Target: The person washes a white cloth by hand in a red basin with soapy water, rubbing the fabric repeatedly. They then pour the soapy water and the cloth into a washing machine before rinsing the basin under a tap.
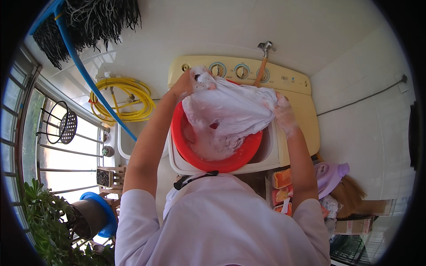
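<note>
A wet white cloth garment is stretched between my two hands above a red plastic basin. My left hand, covered in suds, grips its upper left part near the washing machine's knobs. At the right, my right hand is closed on the garment's other side, with foam on the fingers and wrist. The garment's lower part hangs into soapy water in the basin. Beneath the basin is a cream twin-tub washing machine, its open tub partly hidden.
A tap with a hose stands behind the control panel. To the left are a coiled yellow hose, a blue mop handle and a white sink. A purple detergent bottle and a broom stand at the right.
</note>
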`<state>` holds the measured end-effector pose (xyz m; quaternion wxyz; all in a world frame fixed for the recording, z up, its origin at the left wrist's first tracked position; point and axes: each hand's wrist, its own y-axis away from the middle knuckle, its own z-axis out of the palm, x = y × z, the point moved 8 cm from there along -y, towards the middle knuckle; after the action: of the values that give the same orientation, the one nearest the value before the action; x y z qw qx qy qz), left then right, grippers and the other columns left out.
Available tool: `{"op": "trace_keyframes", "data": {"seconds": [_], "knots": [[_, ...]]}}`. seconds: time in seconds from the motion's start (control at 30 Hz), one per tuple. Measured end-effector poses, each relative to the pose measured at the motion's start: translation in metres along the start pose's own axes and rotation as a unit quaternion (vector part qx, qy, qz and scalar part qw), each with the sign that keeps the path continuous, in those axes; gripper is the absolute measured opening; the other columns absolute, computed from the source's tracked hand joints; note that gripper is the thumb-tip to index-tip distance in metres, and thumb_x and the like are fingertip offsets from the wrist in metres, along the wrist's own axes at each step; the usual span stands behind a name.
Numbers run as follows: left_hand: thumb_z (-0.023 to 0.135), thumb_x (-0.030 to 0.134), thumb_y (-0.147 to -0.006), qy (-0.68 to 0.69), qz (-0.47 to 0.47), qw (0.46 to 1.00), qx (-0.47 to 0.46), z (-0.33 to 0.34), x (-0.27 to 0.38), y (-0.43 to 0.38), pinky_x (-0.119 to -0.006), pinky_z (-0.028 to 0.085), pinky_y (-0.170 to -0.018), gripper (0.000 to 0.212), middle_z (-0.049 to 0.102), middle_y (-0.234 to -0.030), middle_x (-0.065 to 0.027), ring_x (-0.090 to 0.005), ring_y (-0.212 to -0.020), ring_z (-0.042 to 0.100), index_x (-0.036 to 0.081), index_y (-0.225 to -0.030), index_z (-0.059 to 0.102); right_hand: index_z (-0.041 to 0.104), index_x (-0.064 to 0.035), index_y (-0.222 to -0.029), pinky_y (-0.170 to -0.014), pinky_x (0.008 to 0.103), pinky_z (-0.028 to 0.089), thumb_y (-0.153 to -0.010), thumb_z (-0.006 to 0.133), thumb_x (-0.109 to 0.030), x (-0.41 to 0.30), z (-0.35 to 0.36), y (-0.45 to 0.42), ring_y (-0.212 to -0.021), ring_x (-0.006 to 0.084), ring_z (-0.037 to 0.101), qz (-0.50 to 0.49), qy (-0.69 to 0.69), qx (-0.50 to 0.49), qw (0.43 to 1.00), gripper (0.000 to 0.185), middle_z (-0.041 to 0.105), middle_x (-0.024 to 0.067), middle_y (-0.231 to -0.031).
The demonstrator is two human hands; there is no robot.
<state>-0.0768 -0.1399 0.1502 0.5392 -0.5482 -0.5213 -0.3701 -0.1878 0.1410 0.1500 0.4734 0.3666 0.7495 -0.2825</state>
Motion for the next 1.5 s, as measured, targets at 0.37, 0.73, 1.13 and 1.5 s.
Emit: {"op": "trace_keyframes", "data": {"seconds": [0.37, 0.73, 1.13, 1.5], "knots": [[0.082, 0.011, -0.066, -0.037, 0.05, 0.998, -0.014, -0.021, 0.082, -0.018, -0.027, 0.046, -0.083, 0.036, 0.065, -0.089, -0.0012, -0.0141, -0.087, 0.058, 0.006, -0.097, 0.065, 0.057, 0.0019, -0.116, -0.088, 0.0303, 0.043, -0.082, 0.067, -0.024, -0.167, -0.045, 0.016, -0.094, 0.0197, 0.057, -0.069, 0.136, 0.061, 0.986, 0.044, 0.061, 0.0136, -0.105], [0.069, -0.006, -0.059, 0.004, 0.143, 0.986, -0.086, 0.068, 0.106, -0.029, -0.027, 0.046, -0.084, 0.039, 0.064, -0.096, -0.0028, -0.0147, -0.092, 0.059, 0.001, -0.097, 0.063, 0.045, -0.0054, -0.13, -0.099, 0.0325, 0.039, -0.061, 0.084, -0.027, -0.063, 0.089, 0.002, -0.115, 0.0212, 0.049, -0.067, 0.146, -0.201, 0.966, 0.082, 0.05, 0.0108, -0.127], [0.073, 0.01, -0.073, 0.056, -0.075, 0.995, 0.036, 0.098, -0.139, 0.064, -0.033, 0.045, -0.091, 0.06, 0.059, -0.111, -0.0133, -0.0205, -0.104, 0.056, 0.003, -0.125, 0.045, 0.057, -0.0035, -0.112, -0.088, 0.0357, 0.048, -0.078, 0.073, -0.015, 0.019, 0.134, -0.011, -0.099, 0.0211, 0.059, 0.059, -0.5, 0.066, 0.861, 0.039, 0.062, 0.0075, -0.107], [0.076, 0.014, -0.065, -0.059, 0.008, 0.986, 0.156, 0.12, -0.075, 0.056, -0.041, 0.049, -0.078, 0.037, 0.064, -0.091, -0.0196, -0.0343, -0.089, 0.062, 0.003, -0.098, 0.063, 0.057, -0.0044, -0.109, -0.09, 0.0342, 0.047, -0.087, 0.052, -0.026, 0.09, 0.167, 0.01, -0.099, 0.0224, 0.058, 0.12, -0.497, 0.033, 0.859, 0.031, 0.062, 0.0106, -0.103]]}}
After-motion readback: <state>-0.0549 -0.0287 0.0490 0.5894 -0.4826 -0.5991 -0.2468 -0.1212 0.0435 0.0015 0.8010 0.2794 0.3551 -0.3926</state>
